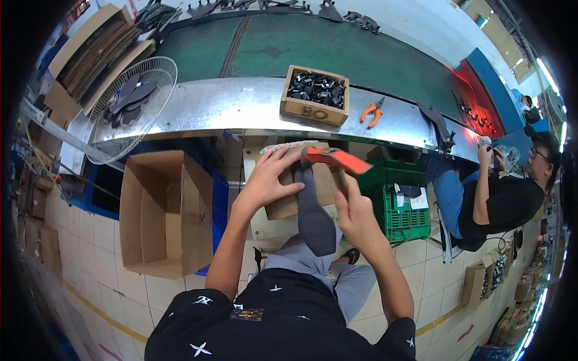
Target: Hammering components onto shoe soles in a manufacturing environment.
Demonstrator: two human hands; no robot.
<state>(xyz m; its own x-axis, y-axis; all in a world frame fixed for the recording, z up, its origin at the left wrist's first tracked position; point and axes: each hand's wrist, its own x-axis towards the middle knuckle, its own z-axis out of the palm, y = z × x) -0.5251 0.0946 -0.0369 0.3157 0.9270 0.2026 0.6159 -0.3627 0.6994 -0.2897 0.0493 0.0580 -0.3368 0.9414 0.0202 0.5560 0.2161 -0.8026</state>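
My left hand [268, 179] grips the far end of a dark grey shoe insole [317, 227], its thumb along the edge. The insole's wide end points toward my lap. Raised over the far end, beside my left fingers, is a hammer [340, 159] with an orange-red part, somewhat blurred. My right hand [360, 216] is closed on the hammer, its handle mostly hidden by the fingers. Beneath the insole lies a brown block [282, 207] on a pale stand [260, 225] in front of my knees.
On the metal bench edge stand a wooden box [313, 112] of small black pieces and orange-handled pliers [372, 113]. A wire fan guard [171, 75] and an open carton [129, 216] are at left. Green crates [388, 225] and a seated person [512, 195] are at right.
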